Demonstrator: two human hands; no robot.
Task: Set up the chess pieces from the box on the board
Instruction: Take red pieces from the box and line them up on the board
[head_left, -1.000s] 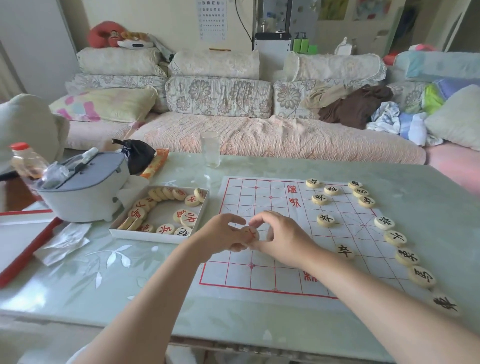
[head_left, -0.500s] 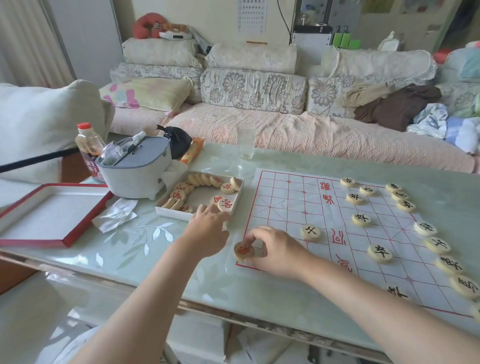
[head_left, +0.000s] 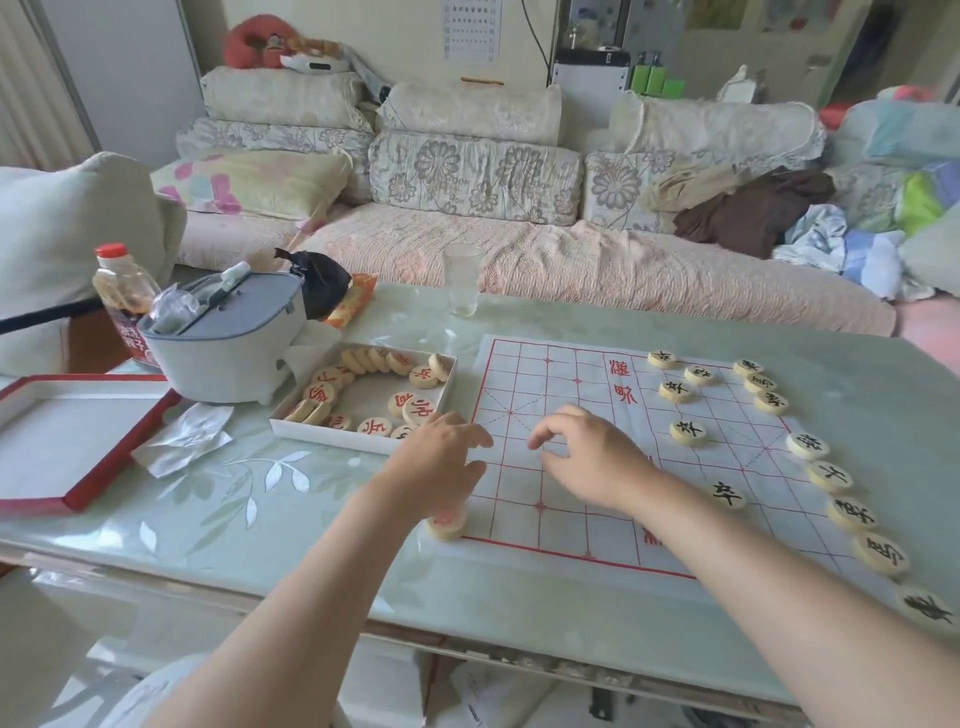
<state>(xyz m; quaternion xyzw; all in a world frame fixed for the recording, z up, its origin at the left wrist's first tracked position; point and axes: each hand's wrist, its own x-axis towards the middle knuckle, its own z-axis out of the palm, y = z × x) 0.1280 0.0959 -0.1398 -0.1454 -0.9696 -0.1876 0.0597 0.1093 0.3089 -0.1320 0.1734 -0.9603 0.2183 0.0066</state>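
Note:
A paper chess board (head_left: 576, 467) with red lines lies on the glass table. Several black-lettered round pieces (head_left: 687, 431) stand on its right half. One red-lettered piece (head_left: 445, 523) sits at the board's near left corner, partly under my left wrist. A white box (head_left: 358, 439) left of the board holds several red-lettered pieces (head_left: 418, 409). My left hand (head_left: 436, 462) hovers at the box's near right corner, fingers loosely curled, holding nothing. Above the board's left half floats my right hand (head_left: 587, 457), its fingers loosely bent and empty.
A grey-lidded white appliance (head_left: 228, 338) and a bottle (head_left: 122, 291) stand left of the box. A red-edged box lid (head_left: 72, 441) and crumpled tissue (head_left: 182, 439) lie at the left. A drinking glass (head_left: 461, 280) stands behind the board. A sofa runs behind the table.
My right hand set the red piece on the board's near left corner, let go and lifted away. My left hand moved toward the box. The camera view shifted left.

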